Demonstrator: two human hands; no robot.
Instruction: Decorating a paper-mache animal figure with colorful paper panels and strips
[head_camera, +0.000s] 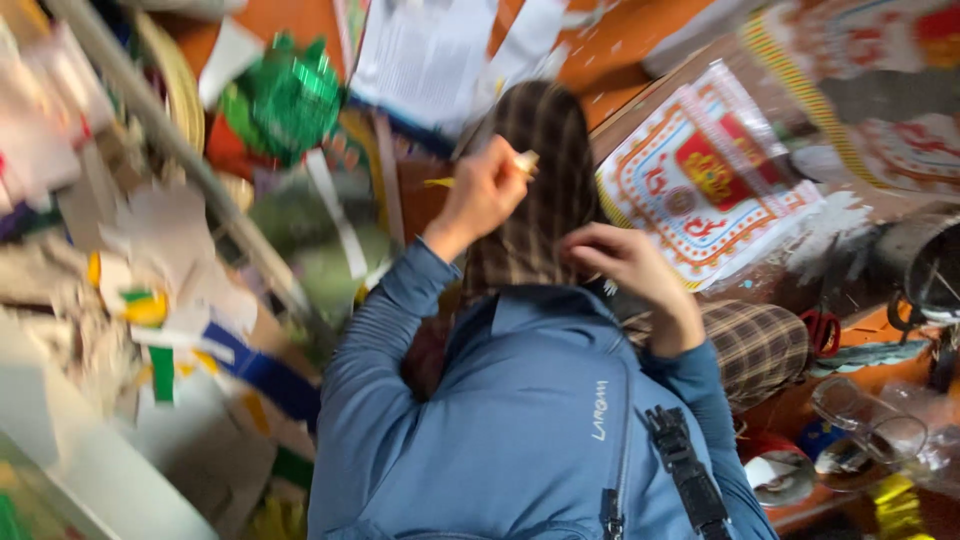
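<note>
Hands: left (487, 190) pinches a pale strip (524, 161), right (625, 262) curled empty, above an orange floor (620, 70) littered with paper scraps (160, 250)

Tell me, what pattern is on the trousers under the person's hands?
A brown and tan check on the trousers, clearest in the head view.

Soft daylight, heavy motion blur, worst at the left edge

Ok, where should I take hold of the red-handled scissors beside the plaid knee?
Probably grip the red handle loops of the scissors, coming down from above. The loops lie exposed next to the plaid knee, while the blades are out of sight in the blur.
</note>
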